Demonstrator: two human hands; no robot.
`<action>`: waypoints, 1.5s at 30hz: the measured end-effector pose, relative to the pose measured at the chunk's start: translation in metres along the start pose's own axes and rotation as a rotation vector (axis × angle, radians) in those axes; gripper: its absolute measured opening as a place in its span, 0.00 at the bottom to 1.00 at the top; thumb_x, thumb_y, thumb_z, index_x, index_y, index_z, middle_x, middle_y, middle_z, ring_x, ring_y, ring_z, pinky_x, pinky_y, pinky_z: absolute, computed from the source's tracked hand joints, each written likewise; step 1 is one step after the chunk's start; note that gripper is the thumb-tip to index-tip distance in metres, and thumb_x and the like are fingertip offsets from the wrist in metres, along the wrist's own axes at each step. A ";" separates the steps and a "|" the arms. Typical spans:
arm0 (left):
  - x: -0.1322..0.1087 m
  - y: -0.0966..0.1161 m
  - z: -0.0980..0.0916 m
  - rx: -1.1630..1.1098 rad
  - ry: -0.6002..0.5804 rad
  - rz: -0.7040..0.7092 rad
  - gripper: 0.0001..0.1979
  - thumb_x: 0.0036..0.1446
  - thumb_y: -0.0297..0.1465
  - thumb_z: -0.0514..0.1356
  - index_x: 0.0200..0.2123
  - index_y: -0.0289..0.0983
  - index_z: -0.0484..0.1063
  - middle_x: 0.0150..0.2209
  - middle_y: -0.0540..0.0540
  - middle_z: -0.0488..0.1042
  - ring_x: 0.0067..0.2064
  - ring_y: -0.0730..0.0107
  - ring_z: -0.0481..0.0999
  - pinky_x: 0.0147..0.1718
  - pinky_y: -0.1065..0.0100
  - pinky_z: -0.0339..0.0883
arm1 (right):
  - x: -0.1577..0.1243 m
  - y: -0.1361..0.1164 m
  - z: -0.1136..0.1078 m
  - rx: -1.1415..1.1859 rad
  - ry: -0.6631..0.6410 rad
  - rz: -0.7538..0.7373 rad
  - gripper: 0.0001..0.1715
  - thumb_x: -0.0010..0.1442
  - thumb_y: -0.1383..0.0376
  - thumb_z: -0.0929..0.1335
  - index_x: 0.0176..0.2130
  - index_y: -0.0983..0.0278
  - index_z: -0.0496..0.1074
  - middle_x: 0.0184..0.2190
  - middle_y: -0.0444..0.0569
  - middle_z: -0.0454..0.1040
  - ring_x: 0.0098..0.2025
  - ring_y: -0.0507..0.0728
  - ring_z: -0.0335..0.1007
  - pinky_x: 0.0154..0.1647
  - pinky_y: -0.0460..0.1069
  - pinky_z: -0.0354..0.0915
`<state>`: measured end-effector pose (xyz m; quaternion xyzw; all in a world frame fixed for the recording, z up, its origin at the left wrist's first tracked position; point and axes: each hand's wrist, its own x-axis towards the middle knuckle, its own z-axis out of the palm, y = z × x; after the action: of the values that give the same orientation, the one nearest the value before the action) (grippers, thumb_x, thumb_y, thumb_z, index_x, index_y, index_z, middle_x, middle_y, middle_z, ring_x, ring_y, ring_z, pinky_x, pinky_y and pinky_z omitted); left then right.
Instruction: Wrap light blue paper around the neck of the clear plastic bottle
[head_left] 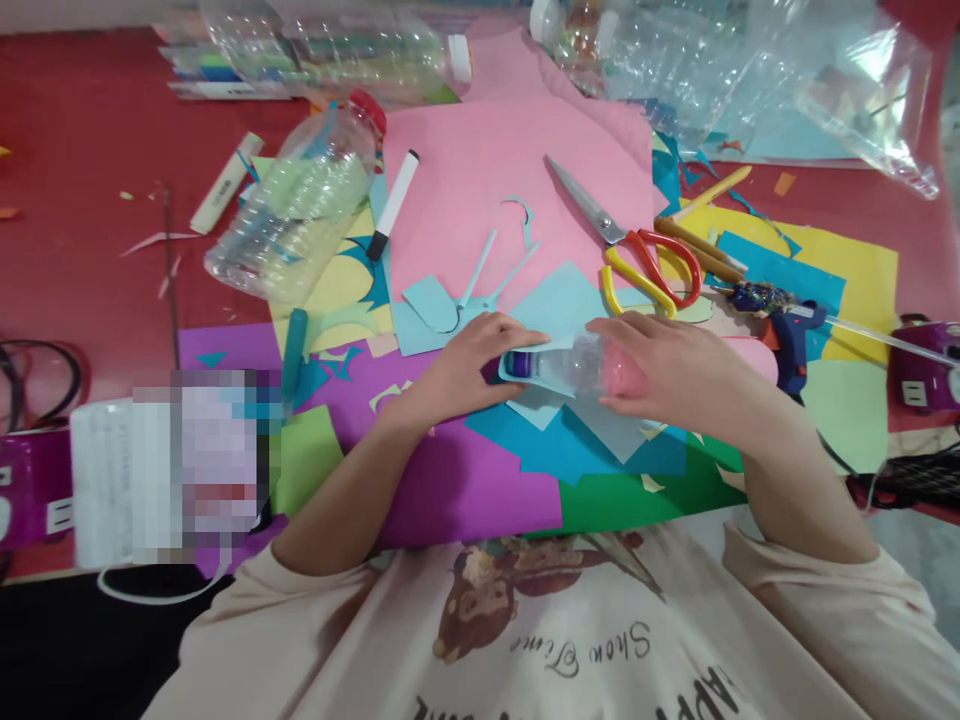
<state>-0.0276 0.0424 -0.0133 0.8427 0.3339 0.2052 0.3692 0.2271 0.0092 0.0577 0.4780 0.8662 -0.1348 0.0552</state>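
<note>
A clear plastic bottle (585,362) lies on its side between my hands, its blue cap (523,364) pointing left and pink paper (754,358) around its body. My right hand (660,365) is wrapped over the pink-covered part. At the cap end, a light blue paper strip (556,380) bends around the cap and neck. My left hand (484,365) holds this strip, thumb and fingers on its two sides. Light blue paper pieces (559,300) and a darker blue sheet (577,445) lie under and around the bottle.
Scissors (611,228) with red and yellow handles lie on a pink sheet (465,190), near a marker (394,205). A blue glue gun (791,340) sits to the right. Clear bottles (300,200) stand or lie at left and back. Paper scraps are scattered about.
</note>
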 end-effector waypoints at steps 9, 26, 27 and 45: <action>0.002 0.000 0.009 0.029 -0.037 0.051 0.24 0.56 0.47 0.60 0.52 0.41 0.72 0.44 0.44 0.71 0.46 0.64 0.69 0.50 0.63 0.64 | -0.010 -0.006 0.017 0.078 0.042 -0.023 0.26 0.56 0.60 0.66 0.52 0.68 0.65 0.46 0.58 0.75 0.41 0.63 0.73 0.36 0.53 0.66; -0.001 0.005 0.012 -0.009 -0.078 0.038 0.27 0.57 0.46 0.60 0.56 0.40 0.68 0.45 0.43 0.72 0.49 0.61 0.71 0.53 0.61 0.65 | -0.005 -0.021 0.027 -0.064 0.154 -0.029 0.30 0.56 0.56 0.69 0.52 0.72 0.66 0.44 0.59 0.76 0.41 0.63 0.72 0.39 0.54 0.64; -0.001 0.006 0.013 -0.034 -0.063 0.032 0.27 0.57 0.47 0.60 0.56 0.40 0.69 0.47 0.42 0.73 0.50 0.60 0.71 0.53 0.60 0.65 | -0.005 -0.021 0.026 -0.055 0.160 -0.028 0.29 0.56 0.56 0.69 0.51 0.71 0.66 0.44 0.59 0.76 0.41 0.63 0.72 0.40 0.54 0.64; -0.002 0.013 0.014 -0.081 -0.173 -0.091 0.30 0.56 0.45 0.61 0.59 0.38 0.66 0.54 0.42 0.74 0.53 0.59 0.75 0.53 0.63 0.67 | -0.007 -0.025 0.032 -0.079 0.160 -0.026 0.44 0.54 0.43 0.69 0.54 0.74 0.65 0.47 0.61 0.74 0.43 0.64 0.70 0.40 0.55 0.64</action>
<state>-0.0154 0.0271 -0.0129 0.8256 0.3302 0.1279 0.4392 0.2090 -0.0185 0.0331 0.4737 0.8785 -0.0626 0.0027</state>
